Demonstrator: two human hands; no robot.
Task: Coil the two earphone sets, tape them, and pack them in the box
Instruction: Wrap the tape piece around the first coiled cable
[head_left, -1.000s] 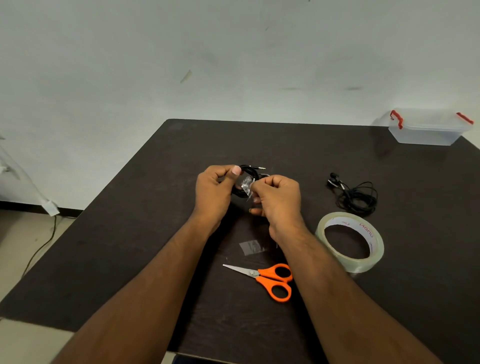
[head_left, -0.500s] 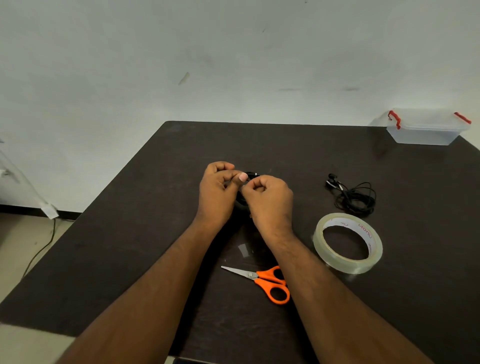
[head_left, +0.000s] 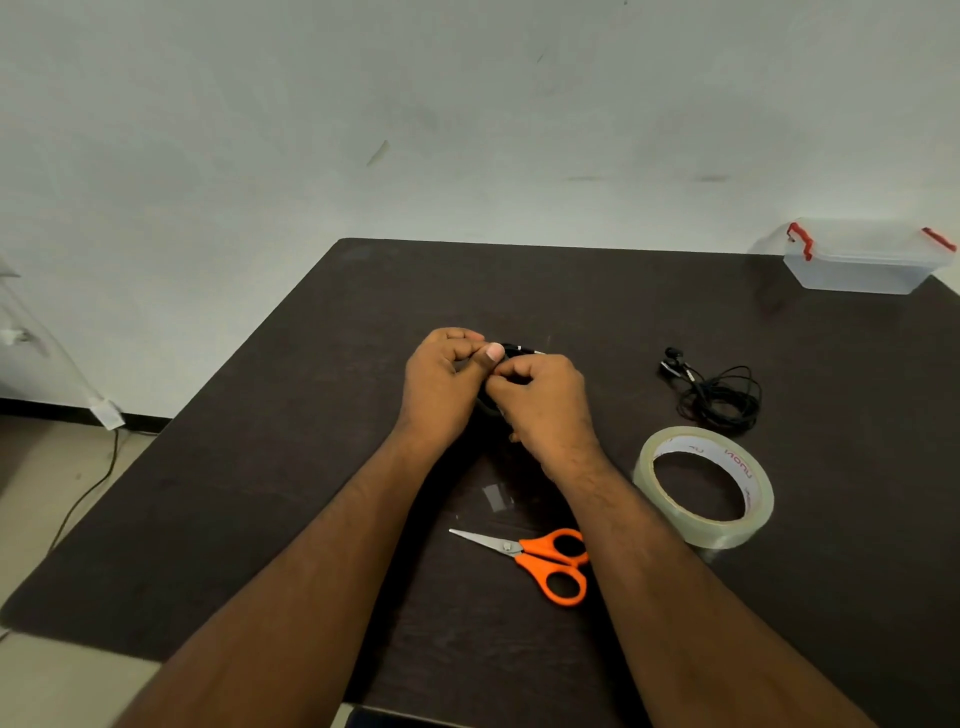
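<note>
Box (head_left: 862, 262), clear plastic with red latches, stood far beyond the right hand (head_left: 540, 402) at the worktop's (head_left: 260, 467) back corner, and what it held could not be told. Both hands were curled tight together, the left hand (head_left: 441, 384) and the right pinching a black coiled earphone set (head_left: 511, 349) between them, mostly hidden by the fingers. To the right of the hands lay a second earphone set (head_left: 719, 397) in a loose tangle, a roll of clear tape (head_left: 704, 486) nearer the right forearm, and orange-handled scissors (head_left: 535, 558) and a small cut tape piece (head_left: 493, 496) between the forearms.
</note>
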